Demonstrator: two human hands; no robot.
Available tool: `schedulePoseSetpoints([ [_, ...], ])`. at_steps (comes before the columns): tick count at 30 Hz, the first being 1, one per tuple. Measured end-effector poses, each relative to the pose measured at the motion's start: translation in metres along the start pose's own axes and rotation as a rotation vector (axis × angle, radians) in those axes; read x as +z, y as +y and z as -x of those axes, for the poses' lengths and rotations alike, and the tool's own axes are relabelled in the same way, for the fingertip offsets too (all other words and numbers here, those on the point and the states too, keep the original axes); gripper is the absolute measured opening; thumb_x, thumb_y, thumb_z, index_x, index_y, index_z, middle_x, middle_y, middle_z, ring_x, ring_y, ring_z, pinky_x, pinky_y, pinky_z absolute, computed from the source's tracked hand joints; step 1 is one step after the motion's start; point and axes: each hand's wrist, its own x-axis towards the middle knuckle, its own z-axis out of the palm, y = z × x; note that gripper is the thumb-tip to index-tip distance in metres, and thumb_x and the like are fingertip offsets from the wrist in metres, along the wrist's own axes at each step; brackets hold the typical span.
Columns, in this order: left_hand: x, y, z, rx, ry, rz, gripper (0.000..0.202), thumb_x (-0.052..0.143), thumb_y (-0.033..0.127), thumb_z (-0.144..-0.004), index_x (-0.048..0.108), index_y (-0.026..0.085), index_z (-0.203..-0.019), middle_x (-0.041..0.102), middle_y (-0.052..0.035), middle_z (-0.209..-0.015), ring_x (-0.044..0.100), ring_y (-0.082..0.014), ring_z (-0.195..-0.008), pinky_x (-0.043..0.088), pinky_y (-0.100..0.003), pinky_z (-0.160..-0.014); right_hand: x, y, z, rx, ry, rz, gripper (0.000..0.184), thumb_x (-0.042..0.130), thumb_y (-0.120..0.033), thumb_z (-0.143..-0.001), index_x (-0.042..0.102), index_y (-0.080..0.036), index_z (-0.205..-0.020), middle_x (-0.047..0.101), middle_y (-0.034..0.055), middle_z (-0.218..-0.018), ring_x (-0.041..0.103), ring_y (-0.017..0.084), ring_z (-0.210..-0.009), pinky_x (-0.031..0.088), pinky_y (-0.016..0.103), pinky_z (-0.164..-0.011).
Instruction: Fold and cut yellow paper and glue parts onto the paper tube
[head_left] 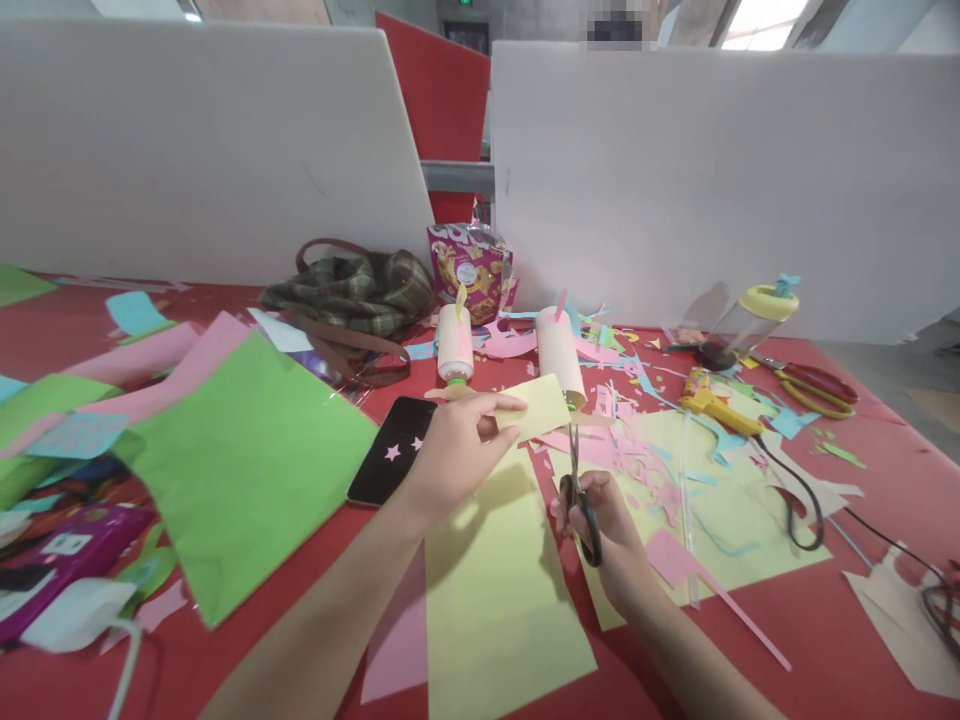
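Between thumb and fingers, my left hand (466, 440) pinches a small piece of yellow paper (546, 404). A pair of scissors (577, 500) with dark handles is in my right hand (611, 515), its blades pointing away from me, just below the paper's right end. A larger yellow sheet (499, 590) lies on the table under my hands. Beyond them stand two pale paper tubes, the left tube (455, 340) with a yellow strip on top and the right tube (556, 350) with a pink one. A black phone (390, 445) with pink paper stars lies by my left wrist.
Green sheets (255, 470) and a plaid bag (352, 285) are on the left, beside a white charger (79, 612). Paper scraps (637, 460), a yellow glue gun (720, 405) with its cord, red-handled pliers (817, 385) and a clear bottle (754, 320) occupy the right. White panels (712, 190) stand behind.
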Motion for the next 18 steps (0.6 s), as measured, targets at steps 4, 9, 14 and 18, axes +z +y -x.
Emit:
schedulePoseSetpoints([
  [4,-0.0036,0.0048,0.0027,-0.006,-0.004,-0.015,0.024,0.055,0.017,-0.067,0.061,0.015,-0.091,0.063,-0.0037,-0.090,0.060,-0.0101,-0.060,0.049,-0.022,-0.059,0.0005,0.0013,0.0007,0.006,-0.019,-0.005,0.023,0.056,-0.032,-0.074,0.035,-0.025,-0.080,0.044,-0.0064,-0.063,0.046,0.008,-0.055,0.037,0.022,-0.052],
  [9,-0.0060,0.0074,0.0036,0.014,-0.011,-0.097,0.022,0.054,0.019,-0.067,0.061,0.017,-0.088,0.062,-0.0022,-0.088,0.055,-0.0078,-0.054,0.046,-0.019,-0.052,-0.0010,0.0044,0.0005,-0.013,-0.054,-0.007,0.023,0.054,-0.036,-0.075,0.035,-0.025,-0.082,0.043,-0.0055,-0.067,0.045,0.009,-0.056,0.036,0.023,-0.054],
  [14,-0.0042,0.0075,0.0022,0.019,-0.045,-0.155,0.019,0.055,0.018,-0.065,0.062,0.016,-0.083,0.061,-0.0010,-0.082,0.048,-0.0051,-0.048,0.042,-0.018,-0.048,-0.0044,0.0069,-0.0003,-0.039,-0.122,0.051,0.022,0.047,-0.042,-0.078,0.035,-0.026,-0.087,0.043,-0.0034,-0.071,0.040,0.010,-0.059,0.035,0.025,-0.058],
  [18,-0.0017,0.0071,0.0019,0.018,-0.101,-0.151,0.019,0.054,0.016,-0.066,0.060,0.016,-0.084,0.060,-0.0007,-0.077,0.050,-0.0059,-0.050,0.041,-0.017,-0.047,-0.0051,0.0077,0.0003,-0.049,-0.122,0.088,0.023,0.045,-0.044,-0.079,0.034,-0.026,-0.088,0.044,-0.0022,-0.073,0.039,0.010,-0.059,0.035,0.026,-0.058],
])
